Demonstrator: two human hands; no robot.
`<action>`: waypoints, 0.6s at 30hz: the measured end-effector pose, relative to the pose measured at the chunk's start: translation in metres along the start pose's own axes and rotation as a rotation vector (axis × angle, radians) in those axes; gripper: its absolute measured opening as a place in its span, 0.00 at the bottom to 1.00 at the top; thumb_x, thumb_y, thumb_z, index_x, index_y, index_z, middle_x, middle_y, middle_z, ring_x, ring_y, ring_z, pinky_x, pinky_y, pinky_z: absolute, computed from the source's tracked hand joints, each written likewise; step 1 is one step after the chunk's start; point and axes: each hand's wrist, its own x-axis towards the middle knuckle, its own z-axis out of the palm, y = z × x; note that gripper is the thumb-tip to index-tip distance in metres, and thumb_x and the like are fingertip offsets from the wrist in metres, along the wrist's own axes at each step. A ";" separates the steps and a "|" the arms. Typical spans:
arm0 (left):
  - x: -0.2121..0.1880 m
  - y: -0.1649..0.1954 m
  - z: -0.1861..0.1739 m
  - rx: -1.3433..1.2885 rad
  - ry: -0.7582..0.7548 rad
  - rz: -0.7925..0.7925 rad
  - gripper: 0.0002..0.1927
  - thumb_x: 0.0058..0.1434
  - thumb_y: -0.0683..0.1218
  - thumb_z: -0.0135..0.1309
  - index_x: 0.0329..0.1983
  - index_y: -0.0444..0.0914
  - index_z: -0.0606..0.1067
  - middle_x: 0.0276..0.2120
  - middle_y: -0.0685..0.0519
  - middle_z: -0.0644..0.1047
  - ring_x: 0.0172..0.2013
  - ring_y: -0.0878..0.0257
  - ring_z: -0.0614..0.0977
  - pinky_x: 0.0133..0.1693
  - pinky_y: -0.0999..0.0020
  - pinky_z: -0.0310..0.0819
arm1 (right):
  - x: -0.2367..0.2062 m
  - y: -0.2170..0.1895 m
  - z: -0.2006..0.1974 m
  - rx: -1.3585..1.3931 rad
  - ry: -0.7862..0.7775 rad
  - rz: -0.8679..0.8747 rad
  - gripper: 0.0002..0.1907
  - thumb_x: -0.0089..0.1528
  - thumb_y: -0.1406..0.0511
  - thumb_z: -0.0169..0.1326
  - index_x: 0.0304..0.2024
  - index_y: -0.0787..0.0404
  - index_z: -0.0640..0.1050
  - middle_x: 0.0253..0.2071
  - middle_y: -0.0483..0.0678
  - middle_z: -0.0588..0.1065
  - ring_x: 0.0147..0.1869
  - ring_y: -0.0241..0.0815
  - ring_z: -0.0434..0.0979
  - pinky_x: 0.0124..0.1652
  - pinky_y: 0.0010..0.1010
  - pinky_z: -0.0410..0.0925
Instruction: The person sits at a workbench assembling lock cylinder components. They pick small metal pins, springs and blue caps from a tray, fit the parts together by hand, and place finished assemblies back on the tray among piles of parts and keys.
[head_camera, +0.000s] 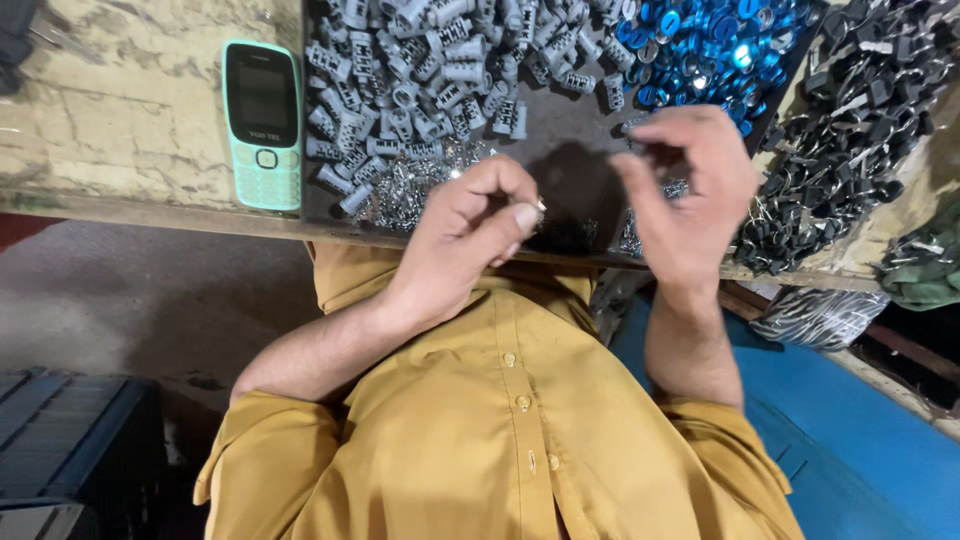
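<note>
While pinched, small metal part (541, 207) at left hand (470, 235) fingertips.

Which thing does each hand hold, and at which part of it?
The left hand pinches a small metal piece at its fingertips; the part cannot be told. What the right hand holds cannot be told.

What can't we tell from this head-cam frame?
- Left hand: pinches something tiny; fingers cover it, kind unclear.
- Right hand: fingertips curl over the tray; whether they hold anything is hidden.
- Blue caps and grey parts: cut off by top edge.
- Black parts: too small and tangled to identify.
</note>
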 end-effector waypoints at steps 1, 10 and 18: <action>-0.001 0.003 -0.003 0.018 0.020 0.039 0.03 0.73 0.40 0.50 0.42 0.38 0.69 0.34 0.60 0.68 0.31 0.75 0.66 0.33 0.78 0.60 | 0.009 -0.003 0.000 -0.089 -0.070 -0.063 0.11 0.65 0.74 0.65 0.48 0.65 0.78 0.49 0.51 0.76 0.42 0.37 0.77 0.38 0.23 0.71; -0.013 0.017 -0.013 0.204 0.106 0.084 0.03 0.72 0.38 0.51 0.41 0.36 0.70 0.33 0.62 0.66 0.32 0.77 0.63 0.33 0.79 0.57 | 0.039 -0.028 0.032 -0.271 0.019 -0.272 0.10 0.65 0.78 0.64 0.46 0.63 0.80 0.52 0.53 0.75 0.48 0.44 0.80 0.44 0.27 0.72; -0.001 0.008 -0.006 0.053 -0.085 -0.045 0.06 0.73 0.43 0.55 0.43 0.36 0.72 0.33 0.61 0.69 0.31 0.76 0.66 0.33 0.77 0.59 | -0.027 -0.037 0.022 0.645 -0.019 0.142 0.14 0.57 0.79 0.57 0.46 0.69 0.74 0.53 0.57 0.74 0.55 0.40 0.78 0.53 0.28 0.72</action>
